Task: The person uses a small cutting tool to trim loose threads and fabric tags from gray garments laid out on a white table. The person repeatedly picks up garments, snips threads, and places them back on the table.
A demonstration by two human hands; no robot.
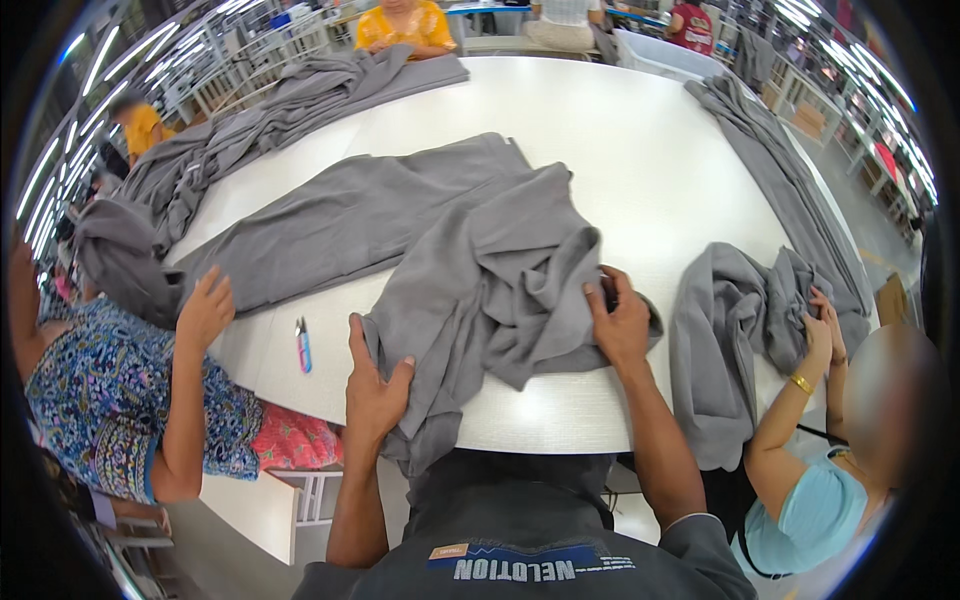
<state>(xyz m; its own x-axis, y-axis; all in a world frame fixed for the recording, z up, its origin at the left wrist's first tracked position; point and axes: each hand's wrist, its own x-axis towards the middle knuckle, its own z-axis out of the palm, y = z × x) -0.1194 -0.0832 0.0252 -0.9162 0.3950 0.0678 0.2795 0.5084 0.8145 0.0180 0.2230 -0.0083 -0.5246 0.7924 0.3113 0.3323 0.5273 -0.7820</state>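
A crumpled grey fabric garment (480, 277) lies before me, its near left end hanging over the table's front edge. My left hand (379, 390) grips its left edge between thumb and fingers. At the garment's right side, my right hand (619, 315) pinches a raised fold, its fingertips partly hidden behind the cloth. Beneath and beyond it, a flatter pair of grey trousers (322, 217) stretches to the left. Thread snips (303, 346) with a pink and blue handle rest on the white table (562, 420), left of my left hand.
A co-worker's hand (206, 307) is over the table at left; another co-worker's hands (821, 330) hold grey cloth (720, 337) at right. Grey garments are heaped along the far left (300, 105) and right (780, 172) edges. A white plastic bin (660, 56) stands beyond the table.
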